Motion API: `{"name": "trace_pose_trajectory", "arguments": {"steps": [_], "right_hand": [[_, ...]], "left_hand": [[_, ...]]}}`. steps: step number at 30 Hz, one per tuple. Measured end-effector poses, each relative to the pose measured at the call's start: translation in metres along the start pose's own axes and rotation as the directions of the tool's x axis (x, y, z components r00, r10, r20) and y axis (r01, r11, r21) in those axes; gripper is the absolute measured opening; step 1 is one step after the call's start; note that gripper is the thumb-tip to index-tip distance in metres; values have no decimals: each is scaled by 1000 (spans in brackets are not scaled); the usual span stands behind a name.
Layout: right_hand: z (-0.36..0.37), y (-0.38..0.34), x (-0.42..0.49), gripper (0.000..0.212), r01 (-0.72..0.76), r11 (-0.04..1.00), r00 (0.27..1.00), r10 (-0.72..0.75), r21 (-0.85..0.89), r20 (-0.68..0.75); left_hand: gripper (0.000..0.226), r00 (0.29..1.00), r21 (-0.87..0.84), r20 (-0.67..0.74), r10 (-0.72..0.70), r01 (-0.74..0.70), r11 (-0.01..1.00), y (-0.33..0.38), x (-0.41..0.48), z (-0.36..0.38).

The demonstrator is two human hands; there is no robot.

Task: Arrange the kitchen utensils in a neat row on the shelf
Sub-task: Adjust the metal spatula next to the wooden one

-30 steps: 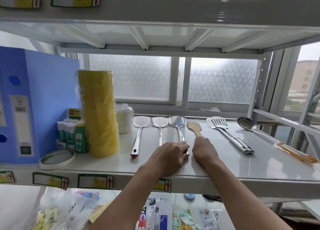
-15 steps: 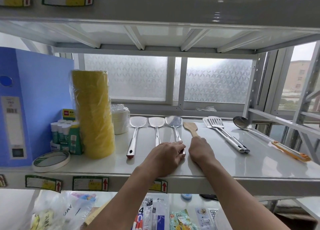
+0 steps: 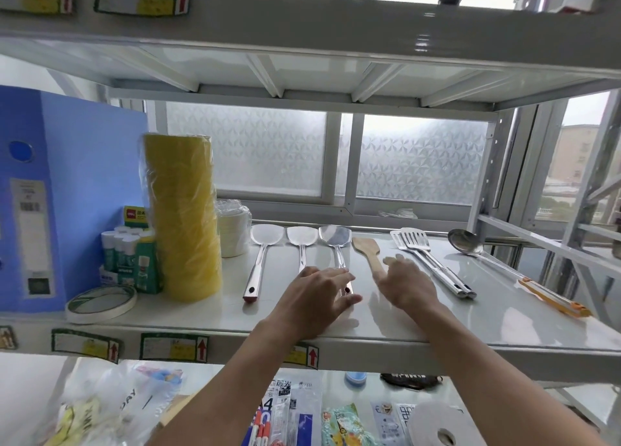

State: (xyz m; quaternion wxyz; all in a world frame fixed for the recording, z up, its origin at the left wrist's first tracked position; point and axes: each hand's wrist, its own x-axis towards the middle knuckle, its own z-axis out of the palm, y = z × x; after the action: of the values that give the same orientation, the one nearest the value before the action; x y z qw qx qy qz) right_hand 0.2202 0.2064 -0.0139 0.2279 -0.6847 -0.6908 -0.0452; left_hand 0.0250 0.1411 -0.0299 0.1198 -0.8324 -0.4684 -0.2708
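I read "deli" on the green box point(image 3: 136, 214); my left hand point(image 3: 317, 297) lies flat, released, across spatula handles point(image 3: 340, 260); my right hand point(image 3: 408, 282) is spread, holding nothing.

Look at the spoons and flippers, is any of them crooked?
Yes. The ladle with the orange handle lies slanted toward the right, and the two slotted turners overlap at an angle. The three steel spatulas and the wooden spatula lie nearly straight, side by side.
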Motion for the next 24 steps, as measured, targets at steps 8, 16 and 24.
{"name": "trace_pose_trajectory", "arguments": {"steps": [8, 16, 24], "right_hand": [[-24, 91, 10, 29, -139, 988, 988, 134, -62, -77], [-14, 115, 13, 37, -116, 988, 989, 105, 101, 102], [-11, 119, 14, 18, -102, 983, 984, 77, 151, 159]], "left_hand": [[53, 1000, -22, -22, -8, 8, 1000, 2, -1, -1], [45, 996, -9, -23, -81, 81, 997, 1, 0, 3], [49, 993, -30, -6, -117, 117, 993, 1, 0, 5]]}}
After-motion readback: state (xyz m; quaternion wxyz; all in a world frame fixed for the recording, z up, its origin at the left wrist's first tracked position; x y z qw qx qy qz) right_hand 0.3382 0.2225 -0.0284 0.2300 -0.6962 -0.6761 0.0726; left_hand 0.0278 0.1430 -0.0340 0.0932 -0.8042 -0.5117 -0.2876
